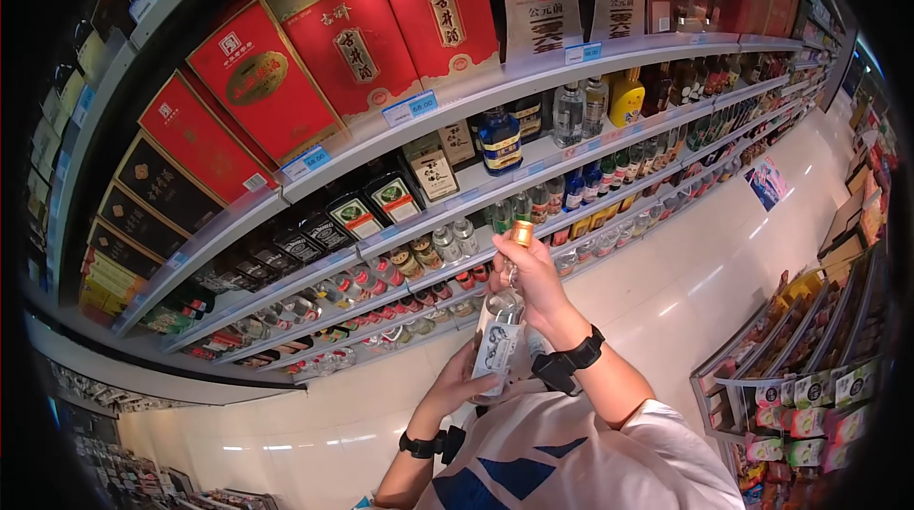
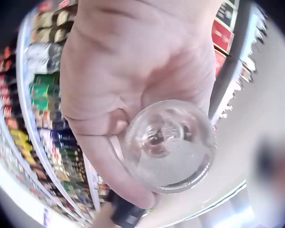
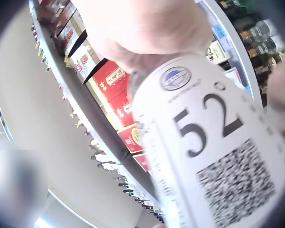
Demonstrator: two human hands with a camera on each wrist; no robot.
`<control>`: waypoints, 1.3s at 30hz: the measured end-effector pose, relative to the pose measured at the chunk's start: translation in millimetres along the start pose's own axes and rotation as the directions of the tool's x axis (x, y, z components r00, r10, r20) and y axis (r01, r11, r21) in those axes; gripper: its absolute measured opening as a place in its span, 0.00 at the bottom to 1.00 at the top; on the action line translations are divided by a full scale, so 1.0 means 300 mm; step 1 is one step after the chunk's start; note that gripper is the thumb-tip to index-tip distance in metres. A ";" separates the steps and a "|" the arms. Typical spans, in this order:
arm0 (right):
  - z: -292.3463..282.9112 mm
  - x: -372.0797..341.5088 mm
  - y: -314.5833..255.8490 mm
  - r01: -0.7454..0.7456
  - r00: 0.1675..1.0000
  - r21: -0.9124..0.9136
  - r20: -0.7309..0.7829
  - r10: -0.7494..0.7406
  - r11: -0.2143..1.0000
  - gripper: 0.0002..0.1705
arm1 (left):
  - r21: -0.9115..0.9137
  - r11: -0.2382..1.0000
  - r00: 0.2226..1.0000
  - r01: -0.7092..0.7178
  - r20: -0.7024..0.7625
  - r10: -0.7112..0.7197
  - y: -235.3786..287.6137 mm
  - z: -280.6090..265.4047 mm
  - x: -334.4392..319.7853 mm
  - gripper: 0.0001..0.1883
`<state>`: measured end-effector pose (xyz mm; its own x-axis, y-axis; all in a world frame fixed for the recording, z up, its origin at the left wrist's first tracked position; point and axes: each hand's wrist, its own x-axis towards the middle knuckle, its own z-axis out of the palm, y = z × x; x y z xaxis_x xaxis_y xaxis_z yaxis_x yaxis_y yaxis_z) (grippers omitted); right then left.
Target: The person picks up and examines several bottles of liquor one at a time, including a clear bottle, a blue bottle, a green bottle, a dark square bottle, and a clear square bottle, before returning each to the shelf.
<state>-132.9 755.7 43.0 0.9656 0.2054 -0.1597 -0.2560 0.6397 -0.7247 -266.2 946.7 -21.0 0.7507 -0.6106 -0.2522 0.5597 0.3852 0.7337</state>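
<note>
- A clear glass bottle point(image 1: 498, 339) is in front of the person, between both hands, with the store shelves point(image 1: 562, 69) past it.
- The bottle leans a little in the head view, with its shiny gold-orange cap point(image 1: 522, 233) at the top end.
- The right hand point(image 1: 539, 283) is at the top of the bottle. Its fingers are bent around the neck, just under the cap, and hold it tight.
- The left hand point(image 1: 454, 388) is at the bottom of the bottle. Its fingers and thumb hold the low part, and the thumb lies along the side.
- The round glass base point(image 2: 171, 147) of the bottle shows in the left wrist view, right by the palm.
- A white label point(image 3: 213, 137) is on the bottle. It has a big black "52", a square code under that, and a round blue badge above.
- A black band point(image 1: 568, 363) is on the right wrist, near the bottle, and one more black band point(image 1: 419, 446) is on the left wrist, lower than the bottle.
- A white shirt point(image 1: 657, 458) with dark blue shapes is below the bottle.
- Big red boxes point(image 1: 347, 43) and a blue bottle point(image 1: 501, 143) stand on the shelves, higher up than the clear bottle.
- Pale shiny floor point(image 1: 657, 320) and a rack of small packets point(image 1: 809, 415) are to the right of the bottle.
</note>
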 end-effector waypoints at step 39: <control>-0.199 -0.063 0.030 0.194 0.971 -0.155 0.169 -0.168 0.969 0.18 | 0.745 0.666 0.900 0.008 -0.296 0.320 -0.071 0.117 -0.010 0.36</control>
<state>-150.8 713.2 -0.6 0.9727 0.2178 0.0799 -0.0532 0.5448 -0.8369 -292.5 915.9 -13.6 0.9585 -0.2217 -0.1791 0.1178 -0.2642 0.9572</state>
